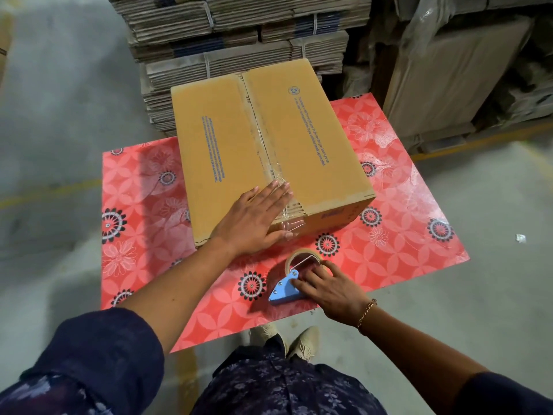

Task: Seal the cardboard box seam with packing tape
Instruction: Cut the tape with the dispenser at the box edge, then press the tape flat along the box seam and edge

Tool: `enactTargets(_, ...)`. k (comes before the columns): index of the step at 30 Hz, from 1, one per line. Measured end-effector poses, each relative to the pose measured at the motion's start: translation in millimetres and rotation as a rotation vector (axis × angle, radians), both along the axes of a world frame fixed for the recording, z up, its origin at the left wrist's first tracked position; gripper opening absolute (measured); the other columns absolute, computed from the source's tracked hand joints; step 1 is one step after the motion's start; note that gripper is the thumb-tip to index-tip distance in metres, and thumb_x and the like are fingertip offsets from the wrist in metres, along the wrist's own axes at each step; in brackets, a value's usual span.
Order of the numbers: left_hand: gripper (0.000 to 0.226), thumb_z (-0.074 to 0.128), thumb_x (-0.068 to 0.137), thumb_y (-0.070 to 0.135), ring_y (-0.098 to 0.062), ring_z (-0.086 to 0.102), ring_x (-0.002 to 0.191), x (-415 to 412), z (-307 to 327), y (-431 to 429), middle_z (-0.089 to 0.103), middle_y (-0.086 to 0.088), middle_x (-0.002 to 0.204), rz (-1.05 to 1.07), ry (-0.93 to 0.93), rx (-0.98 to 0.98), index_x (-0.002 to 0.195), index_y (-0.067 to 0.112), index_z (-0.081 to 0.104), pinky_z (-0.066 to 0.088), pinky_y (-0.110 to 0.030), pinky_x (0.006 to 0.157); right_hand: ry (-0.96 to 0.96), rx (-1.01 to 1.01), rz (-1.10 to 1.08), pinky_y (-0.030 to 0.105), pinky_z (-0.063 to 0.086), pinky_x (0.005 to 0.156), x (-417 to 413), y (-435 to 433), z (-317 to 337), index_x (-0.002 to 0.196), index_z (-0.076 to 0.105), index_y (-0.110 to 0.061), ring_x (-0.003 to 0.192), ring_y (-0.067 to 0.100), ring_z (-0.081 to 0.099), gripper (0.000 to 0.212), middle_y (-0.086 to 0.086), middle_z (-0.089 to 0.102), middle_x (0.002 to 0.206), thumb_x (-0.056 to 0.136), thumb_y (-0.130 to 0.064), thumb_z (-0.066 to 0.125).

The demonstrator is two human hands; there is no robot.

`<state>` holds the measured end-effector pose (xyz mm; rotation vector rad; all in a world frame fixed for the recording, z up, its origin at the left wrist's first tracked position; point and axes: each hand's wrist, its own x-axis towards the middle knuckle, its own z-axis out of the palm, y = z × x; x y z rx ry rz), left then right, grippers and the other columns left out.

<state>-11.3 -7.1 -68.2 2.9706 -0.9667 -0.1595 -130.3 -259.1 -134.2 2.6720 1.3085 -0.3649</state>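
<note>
A closed brown cardboard box point(299, 139) with blue print stands on a red floral table point(404, 223). Clear packing tape point(263, 139) runs along its centre seam and folds down over the near face. My left hand point(254, 220) lies flat on the box's near edge, fingers spread over the tape end, thumb down the front face. A blue tape dispenser point(284, 290) with a roll of clear tape point(302, 256) lies on the table in front of the box. My right hand point(332, 290) rests on the dispenser, fingers curled over its body.
Bundled stacks of flat cardboard point(239, 34) rise just behind the table. More wrapped cardboard sheets point(454, 70) stand at the back right. Grey concrete floor point(54, 115) surrounds the table. My shoes point(302, 342) show below the near edge.
</note>
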Motion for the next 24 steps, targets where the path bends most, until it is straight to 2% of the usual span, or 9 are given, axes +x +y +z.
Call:
enactTargets(3,0.087,0.024,0.097,0.074,-0.016,-0.004,0.159,0.6,0.7,-0.1,-0.004,0.002,0.173,-0.003,0.007,0.001,0.164,0.023,0.004,0.01,-0.045,0.128,0.038,0.203,-0.148,0.052,0.046,0.104,-7.2,1.2,9.0,0.141,0.048,-0.021,0.115,0.028,0.058,0.055,0.006,0.063,0.127,0.089,-0.037,0.055)
enactTargets(5,0.088,0.021,0.095,0.075,-0.016,-0.005,0.159,0.9,1.4,0.0,-0.006,0.002,0.173,-0.005,0.015,0.0,0.164,0.023,0.003,0.009,-0.045,0.128,0.132,0.514,-0.463,0.042,0.05,0.089,0.7,8.5,25.2,0.125,0.059,-0.024,0.101,0.018,0.06,0.039,-0.002,0.067,0.111,0.091,-0.043,0.055)
enactTargets(6,0.089,0.019,0.095,0.075,-0.016,-0.006,0.159,1.1,1.7,0.1,-0.006,0.002,0.173,-0.006,0.018,-0.001,0.164,0.023,0.003,0.009,-0.044,0.128,0.249,0.705,-0.707,0.038,0.05,0.079,10.1,14.4,35.4,0.114,0.064,-0.023,0.09,0.015,0.061,0.031,-0.005,0.068,0.1,0.091,-0.043,0.057)
enactTargets(8,0.088,0.021,0.095,0.074,-0.016,-0.006,0.159,1.0,1.8,0.7,-0.006,0.002,0.173,-0.006,0.025,-0.004,0.164,0.023,0.002,0.008,-0.044,0.128,0.623,1.101,-1.221,0.037,0.049,0.072,38.0,24.5,54.2,0.098,0.069,-0.019,0.078,0.015,0.063,0.024,-0.003,0.071,0.089,0.092,-0.04,0.06)
enactTargets(10,0.087,0.025,0.097,0.073,-0.016,-0.006,0.159,0.8,1.5,0.9,-0.007,0.002,0.173,-0.007,0.025,0.0,0.164,0.023,0.001,0.009,-0.045,0.128,1.018,1.328,-1.51,0.034,0.048,0.071,65.5,31.5,66.8,0.092,0.07,-0.019,0.073,0.015,0.063,0.019,-0.001,0.071,0.086,0.096,-0.033,0.059)
enactTargets(12,0.087,0.027,0.097,0.072,-0.016,-0.006,0.159,1.0,1.4,1.0,-0.007,0.002,0.173,-0.009,0.024,0.002,0.164,0.023,0.002,0.01,-0.045,0.128,1.164,1.341,-1.552,0.031,0.045,0.068,81.9,32.5,70.2,0.088,0.07,-0.018,0.07,0.013,0.062,0.017,-0.001,0.069,0.082,0.096,-0.028,0.057)
enactTargets(16,0.086,0.028,0.097,0.07,-0.015,-0.006,0.159,0.9,0.5,1.6,-0.007,0.003,0.173,-0.012,0.02,0.0,0.164,0.024,0.001,0.01,-0.045,0.128,1.147,1.278,-1.452,0.026,0.044,0.065,85.8,29.4,67.6,0.09,0.072,-0.014,0.07,0.012,0.061,0.017,0.0,0.069,0.081,0.09,-0.024,0.058)
enactTargets(20,0.086,0.026,0.097,0.071,-0.015,-0.007,0.159,0.0,-0.6,2.1,-0.007,0.004,0.173,-0.009,0.012,-0.004,0.164,0.024,0.001,0.008,-0.044,0.128,1.013,1.258,-1.354,0.019,0.042,0.054,85.0,31.4,67.4,0.084,0.072,-0.006,0.064,0.012,0.058,0.015,0.008,0.068,0.078,0.085,-0.02,0.075)
enactTargets(24,0.084,0.026,0.099,0.07,-0.014,-0.006,0.159,-0.8,-0.7,1.0,-0.006,0.004,0.173,-0.005,-0.007,-0.012,0.164,0.023,0.002,0.009,-0.043,0.128,0.881,1.241,-1.283,0.017,0.041,0.049,85.7,31.6,62.4,0.076,0.071,-0.012,0.051,0.004,0.053,0.015,-0.006,0.066,0.059,0.09,-0.01,0.075)
